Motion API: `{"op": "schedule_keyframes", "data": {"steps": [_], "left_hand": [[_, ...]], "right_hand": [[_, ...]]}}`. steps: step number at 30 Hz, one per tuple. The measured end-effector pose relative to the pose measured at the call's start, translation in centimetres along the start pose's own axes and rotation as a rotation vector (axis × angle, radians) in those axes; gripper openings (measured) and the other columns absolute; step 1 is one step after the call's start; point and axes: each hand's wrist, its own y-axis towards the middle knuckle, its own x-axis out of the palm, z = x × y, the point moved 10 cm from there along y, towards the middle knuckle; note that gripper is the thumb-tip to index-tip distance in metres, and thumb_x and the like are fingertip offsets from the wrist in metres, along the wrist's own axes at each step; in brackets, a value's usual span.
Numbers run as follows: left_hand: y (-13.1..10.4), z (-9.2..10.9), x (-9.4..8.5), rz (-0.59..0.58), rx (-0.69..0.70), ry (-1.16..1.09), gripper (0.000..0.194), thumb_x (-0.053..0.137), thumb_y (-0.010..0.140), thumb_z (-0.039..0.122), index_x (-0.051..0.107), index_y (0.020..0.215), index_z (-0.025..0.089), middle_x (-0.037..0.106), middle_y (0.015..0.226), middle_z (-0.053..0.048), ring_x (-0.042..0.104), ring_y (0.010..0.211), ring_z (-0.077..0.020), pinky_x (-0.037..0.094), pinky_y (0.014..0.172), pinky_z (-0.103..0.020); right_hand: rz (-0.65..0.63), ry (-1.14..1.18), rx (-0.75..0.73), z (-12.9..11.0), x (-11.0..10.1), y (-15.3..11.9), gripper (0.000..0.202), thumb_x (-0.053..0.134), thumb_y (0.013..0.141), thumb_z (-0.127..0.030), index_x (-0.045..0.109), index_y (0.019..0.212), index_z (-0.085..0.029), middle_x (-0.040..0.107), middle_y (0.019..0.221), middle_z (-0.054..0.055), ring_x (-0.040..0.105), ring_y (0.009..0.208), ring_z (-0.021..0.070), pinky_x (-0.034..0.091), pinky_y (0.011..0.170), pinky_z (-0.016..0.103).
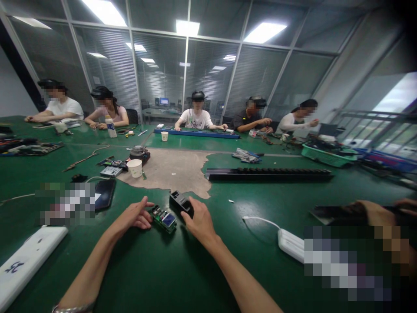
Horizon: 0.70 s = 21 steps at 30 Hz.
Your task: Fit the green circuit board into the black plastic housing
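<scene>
My right hand [200, 217] grips a small black plastic housing [178, 201] by its right side, thumb and fingers around it, tilted just above the green table. Left of it lies a green circuit board [159, 217] with a small bluish display [169, 219]. Beside that board's left edge is my left hand [140, 215], fingers loosely spread and holding nothing. I cannot tell whether its fingertips touch the board.
A white power bank [31, 261] lies left, a phone [104, 193] behind it. Beyond are a paper cup [134, 168], brown sheet [172, 167] and black rail [267, 174]. A white cable [262, 220] runs right, near another person's hands [378, 212]. Several people sit opposite.
</scene>
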Motion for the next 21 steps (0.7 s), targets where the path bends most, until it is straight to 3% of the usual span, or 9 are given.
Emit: {"op": "schedule_keyframes", "data": {"steps": [6, 12, 18, 21], "left_hand": [[0.0, 0.1, 0.1, -0.005, 0.015, 0.013, 0.086, 0.044, 0.079, 0.076, 0.051, 0.133, 0.01, 0.071, 0.077, -0.012, 0.07, 0.064, -0.0224, 0.054, 0.059, -0.031], [0.2, 0.0, 0.1, -0.019, 0.014, -0.005, 0.083, 0.043, 0.081, 0.075, 0.051, 0.132, 0.01, 0.07, 0.078, -0.011, 0.07, 0.065, -0.0219, 0.053, 0.058, -0.03], [0.0, 0.0, 0.3, -0.024, 0.007, -0.007, 0.083, 0.045, 0.08, 0.075, 0.053, 0.13, 0.009, 0.07, 0.079, -0.011, 0.069, 0.065, -0.0212, 0.053, 0.061, -0.03], [-0.1, 0.1, 0.3, -0.031, 0.007, -0.021, 0.083, 0.047, 0.079, 0.075, 0.052, 0.13, 0.01, 0.07, 0.08, -0.011, 0.069, 0.065, -0.0211, 0.053, 0.062, -0.031]], "right_hand": [[0.004, -0.024, -0.005, -0.2, -0.5, 0.0, 0.057, 0.065, 0.079, -0.03, 0.053, 0.13, -0.01, 0.058, 0.127, 0.016, 0.052, 0.118, 0.0289, 0.04, 0.103, 0.044], [-0.01, 0.027, 0.021, 0.2, -0.2, 0.1, 0.046, 0.062, 0.08, -0.024, 0.057, 0.124, -0.011, 0.066, 0.114, 0.014, 0.06, 0.108, 0.0279, 0.046, 0.096, 0.041], [0.039, 0.336, -0.003, -2.7, -1.6, 0.0, 0.042, 0.059, 0.086, -0.033, 0.056, 0.126, -0.02, 0.068, 0.111, 0.007, 0.066, 0.094, 0.0203, 0.055, 0.079, 0.03], [0.012, 0.369, -0.056, -4.5, -1.4, -0.7, 0.046, 0.063, 0.084, -0.034, 0.057, 0.126, -0.018, 0.066, 0.114, 0.009, 0.065, 0.096, 0.0219, 0.055, 0.08, 0.033]]}}
